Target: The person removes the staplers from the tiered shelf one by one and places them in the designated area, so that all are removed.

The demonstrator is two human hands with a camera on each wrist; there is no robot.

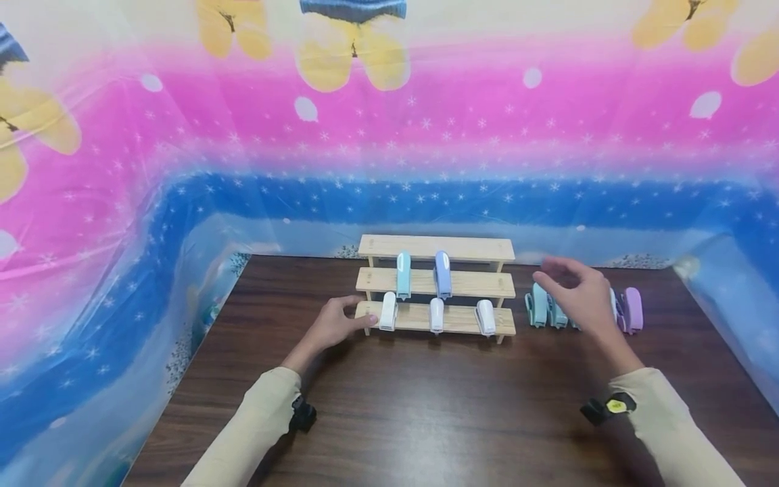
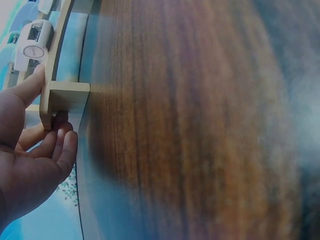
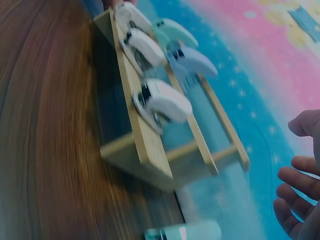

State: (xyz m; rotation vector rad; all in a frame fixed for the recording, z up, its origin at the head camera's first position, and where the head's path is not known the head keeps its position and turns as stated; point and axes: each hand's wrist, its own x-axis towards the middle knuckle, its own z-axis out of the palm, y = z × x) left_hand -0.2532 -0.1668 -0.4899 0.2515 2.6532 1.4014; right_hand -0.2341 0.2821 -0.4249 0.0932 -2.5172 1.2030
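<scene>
A three-step wooden display rack stands at the back of the table. My left hand grips the left end of its lowest step, thumb on top and fingers curled below. The left thumb lies beside a white stapler; two more white staplers share that step. On the middle step sit a teal stapler and a blue one. My right hand, holding nothing, hovers with parted fingers over a row of staplers right of the rack, partly hiding them.
In that row on the table, teal staplers stand at the left and a purple stapler at the right end. The rack's top step is bare wood. A patterned cloth hangs behind and beside the dark wooden table.
</scene>
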